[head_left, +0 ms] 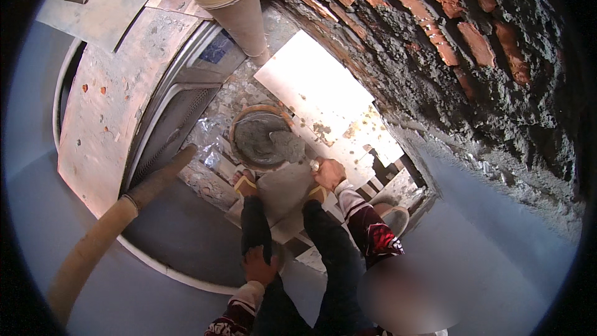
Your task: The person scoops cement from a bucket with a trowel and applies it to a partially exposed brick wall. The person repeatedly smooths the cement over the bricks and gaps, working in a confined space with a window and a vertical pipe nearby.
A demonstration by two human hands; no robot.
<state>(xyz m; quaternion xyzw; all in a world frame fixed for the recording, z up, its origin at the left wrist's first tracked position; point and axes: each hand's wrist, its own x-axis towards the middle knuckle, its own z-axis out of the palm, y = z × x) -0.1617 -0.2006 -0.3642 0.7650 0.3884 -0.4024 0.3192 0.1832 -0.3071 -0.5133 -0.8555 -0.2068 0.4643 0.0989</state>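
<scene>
My right hand (331, 174) is closed around the handle of a trowel, just beyond my right foot. The trowel's blade (289, 147) looks coated in grey mortar and lies over the right side of a round basin. Wet grey mortar (258, 138) fills much of this basin (235, 126), which has an orange-brown rim. My left hand (260, 266) rests on my left leg with its fingers laid over the dark trouser and holds nothing. Both feet, in sandals with yellowish straps, stand at the basin's near side.
A rough brick wall (429, 15) with patchy mortar rises on the right. White boards (317, 84) lie beside the basin. Bamboo poles (155, 186) cross at left, and a thick post (239, 22) stands at the top. A curved, dusty ledge (106, 112) runs along the left.
</scene>
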